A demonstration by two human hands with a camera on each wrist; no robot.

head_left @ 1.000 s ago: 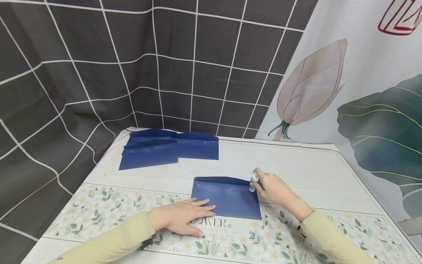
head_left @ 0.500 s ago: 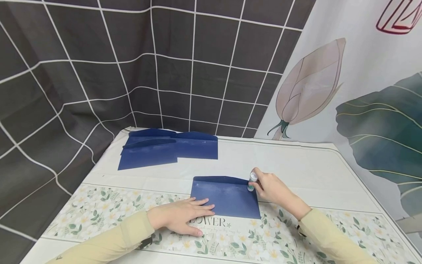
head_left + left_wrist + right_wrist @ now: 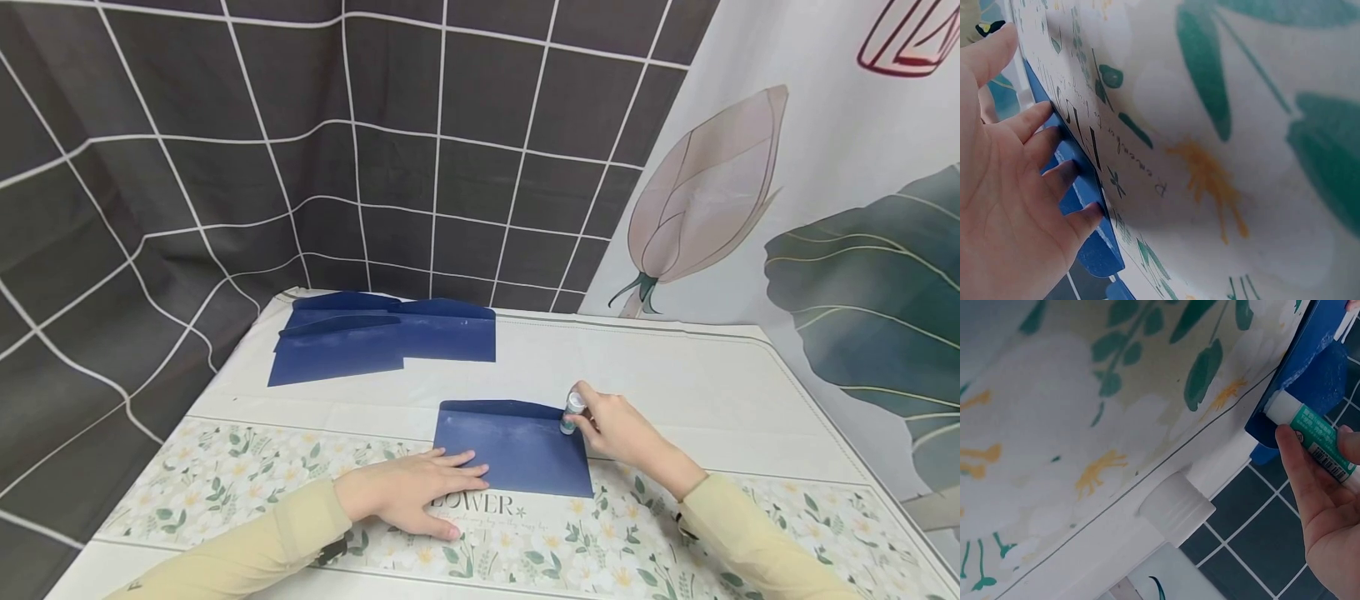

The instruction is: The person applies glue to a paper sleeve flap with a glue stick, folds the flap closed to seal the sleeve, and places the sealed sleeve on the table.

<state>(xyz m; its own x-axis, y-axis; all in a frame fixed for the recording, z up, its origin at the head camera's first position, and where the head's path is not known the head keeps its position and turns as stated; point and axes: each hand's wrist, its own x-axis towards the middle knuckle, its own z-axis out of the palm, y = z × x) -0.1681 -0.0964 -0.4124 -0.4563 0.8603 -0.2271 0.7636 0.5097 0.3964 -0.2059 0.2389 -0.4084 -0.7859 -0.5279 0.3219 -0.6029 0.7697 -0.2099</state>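
A dark blue envelope (image 3: 517, 462) lies on the table, its flap raised at the far side. My left hand (image 3: 416, 492) rests with spread fingers on its near left corner; the left wrist view shows those fingertips on the blue paper (image 3: 1079, 200). A glue stick (image 3: 573, 414), white with a green label, is pinched between thumb and fingers of my right hand (image 3: 618, 429). Its white end (image 3: 1284, 407) meets the envelope near the right end of the flap fold. Whitish smears run along that fold.
Several more blue envelopes (image 3: 337, 358) overlap at the back left, flaps raised. In the right wrist view a white cap (image 3: 1177, 509) stands on the tablecloth (image 3: 690, 375). Dark gridded cloth (image 3: 405, 175) hangs behind the table, with a flower-print curtain (image 3: 735, 50) at right.
The glue stick in my right hand has slid slightly left along the envelope's fold and its tilt has shifted a little. My left hand stays in place on the envelope.
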